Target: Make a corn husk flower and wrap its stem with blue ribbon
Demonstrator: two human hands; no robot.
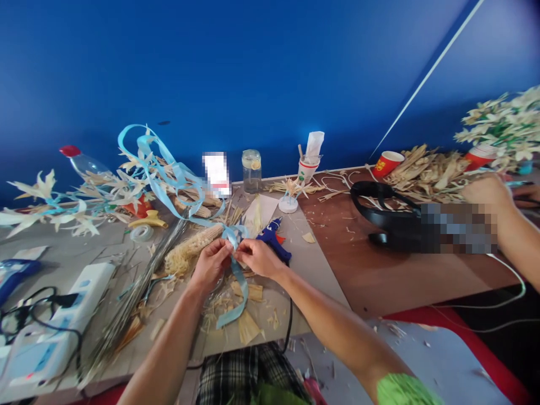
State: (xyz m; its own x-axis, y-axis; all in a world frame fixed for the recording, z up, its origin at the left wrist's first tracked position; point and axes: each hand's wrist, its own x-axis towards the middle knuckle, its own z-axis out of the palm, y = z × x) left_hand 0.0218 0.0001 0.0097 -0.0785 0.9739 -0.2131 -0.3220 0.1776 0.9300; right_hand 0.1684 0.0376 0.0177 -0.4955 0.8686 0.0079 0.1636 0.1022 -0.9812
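A light blue ribbon (241,284) is pinched between the fingertips of my left hand (213,260) and my right hand (262,257), which almost touch. One tail of it hangs down over the table, while long loops run up and left across cornhusk flowers (80,211). Just left of my left hand lies a corn cob (192,252) with frayed fibres. A blue glue gun (270,233) rests behind my right hand. Husk scraps (248,326) are scattered below the fingers. Whether the ribbon is knotted is hidden by my fingers.
To the left are a bundle of thin wires (139,292), a tape roll (142,233) and a white power strip (63,326). A lidded jar (252,171) and cup (307,169) stand behind. At right, another person's hand (485,191) is near a black headset (383,214) and husks.
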